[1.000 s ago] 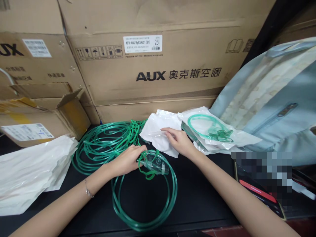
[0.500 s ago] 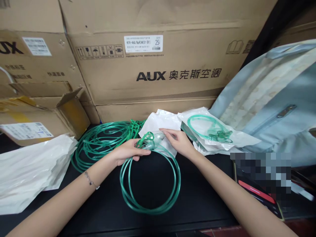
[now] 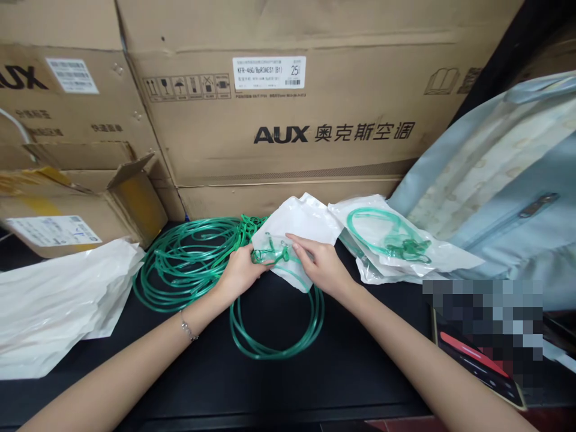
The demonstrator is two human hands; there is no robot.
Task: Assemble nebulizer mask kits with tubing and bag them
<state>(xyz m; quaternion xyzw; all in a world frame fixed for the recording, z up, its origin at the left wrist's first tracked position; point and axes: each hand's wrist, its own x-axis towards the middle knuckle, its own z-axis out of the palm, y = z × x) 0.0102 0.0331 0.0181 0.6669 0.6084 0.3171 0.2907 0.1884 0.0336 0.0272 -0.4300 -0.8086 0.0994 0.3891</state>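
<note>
My left hand (image 3: 243, 271) is closed on the top of a coiled green oxygen tube (image 3: 274, 354), by its green strap and clear end piece. The coil's lower loops hang out below, over the black table. Its upper end shows through the clear film of a white-backed pouch (image 3: 310, 213). My right hand (image 3: 321, 264) pinches the pouch's near edge between thumb and fingers. Left of my left hand lies a pile of green tubes (image 3: 180, 261) with their straps bunched at the right. To the right rest filled pouches (image 3: 387, 231), a coiled tube showing through the top one.
A stack of white pouches (image 3: 58, 306) lies at the left on the black table (image 3: 189, 384). Large cardboard boxes (image 3: 288, 162) stand along the back. An opened carton (image 3: 67, 204) is at the left, a light blue bag (image 3: 508, 198) at the right, and a phone (image 3: 481, 366) near the right front.
The coiled tube's upper end has gone into the pouch, and its loops have moved up and away from me. My right hand now grips the pouch edge. The view has shifted slightly.
</note>
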